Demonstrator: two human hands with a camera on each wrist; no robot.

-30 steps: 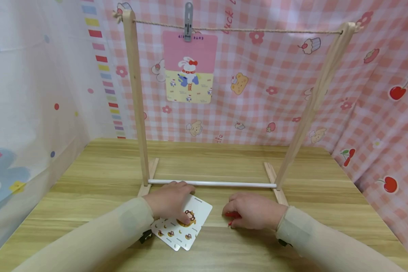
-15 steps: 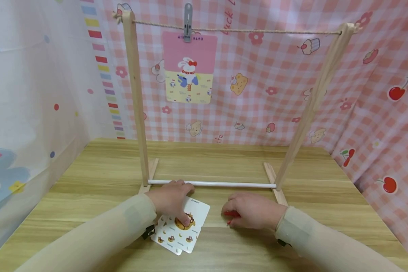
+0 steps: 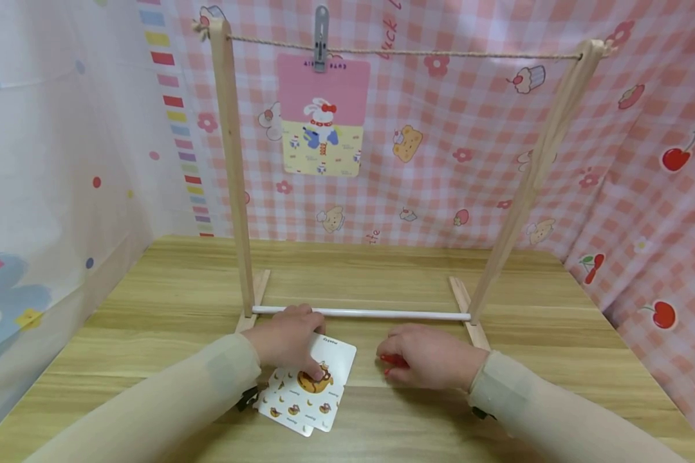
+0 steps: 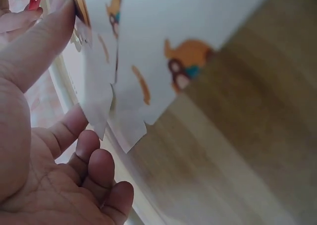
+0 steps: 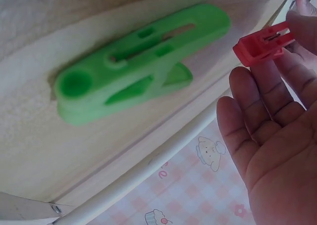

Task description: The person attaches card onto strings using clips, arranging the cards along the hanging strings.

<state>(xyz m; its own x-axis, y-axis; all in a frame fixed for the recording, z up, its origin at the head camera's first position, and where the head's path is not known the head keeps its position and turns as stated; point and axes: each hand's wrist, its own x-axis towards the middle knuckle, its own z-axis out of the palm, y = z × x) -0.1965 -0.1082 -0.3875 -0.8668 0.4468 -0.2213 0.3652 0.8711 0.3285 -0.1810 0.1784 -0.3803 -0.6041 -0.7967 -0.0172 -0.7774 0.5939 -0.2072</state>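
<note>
In the head view my left hand (image 3: 284, 344) holds two overlapping white cards (image 3: 330, 404) printed with a monkey and small bananas, the thumb lying on top. The left wrist view shows that thumb pressing on the cards (image 4: 148, 51), with notched edges, while the other fingers curl below. To the right, my right hand (image 3: 431, 357) pinches a red clothespin (image 5: 260, 46) between thumb and fingers. A green clothespin (image 5: 148, 66) lies on the table in the right wrist view; in the head view it is hidden by the right hand.
Behind both hands stands a wooden frame (image 3: 234, 167) with a white bottom bar (image 3: 394, 314) and a twine line (image 3: 440, 51) on top. A grey clothespin (image 3: 321, 38) hangs a pink-and-yellow rabbit card (image 3: 324, 116) from the line. Patterned cloth (image 3: 428, 193) encloses the wooden table (image 3: 150, 283).
The cards in my left hand have shifted slightly, their lower corners moving a little toward me. My right hand stays almost in place with the red clothespin.
</note>
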